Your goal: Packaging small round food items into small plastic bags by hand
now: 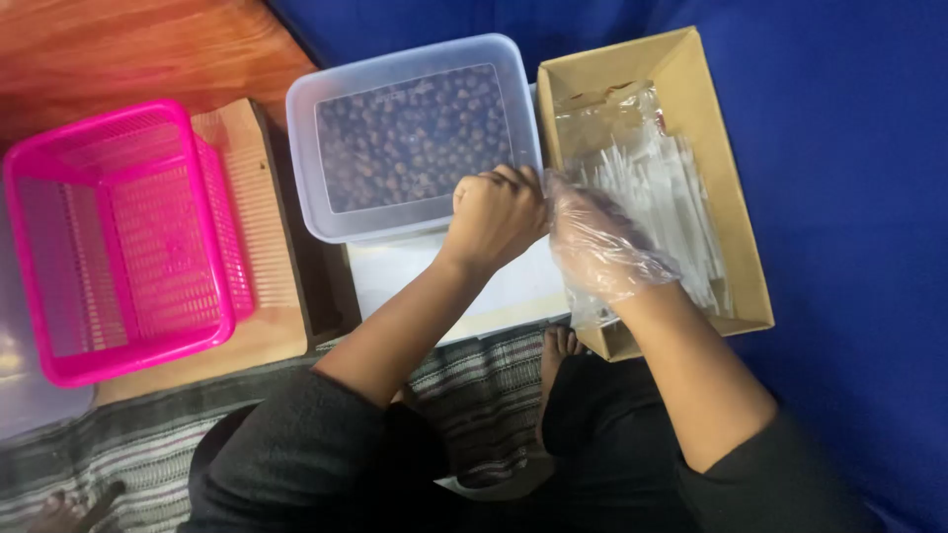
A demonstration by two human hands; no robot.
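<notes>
My left hand (494, 214) is bare and closed in a fist at the near right corner of a clear plastic tub (306, 148) full of small dark round pieces. Its fingertips pinch the edge of the thin clear plastic glove that covers my right hand (602, 247). The gloved right hand hovers over the left edge of a brown cardboard box (736, 217), which holds several clear plastic sleeves and a crumpled clear bag. The two hands touch between the tub and the box.
A pink plastic basket (118, 237) stands on a light wooden board (272, 247) at the left. A white flat surface (395, 271) lies under the tub. Blue cloth (849, 197) covers the right side. A striped mat (484, 385) lies under my legs.
</notes>
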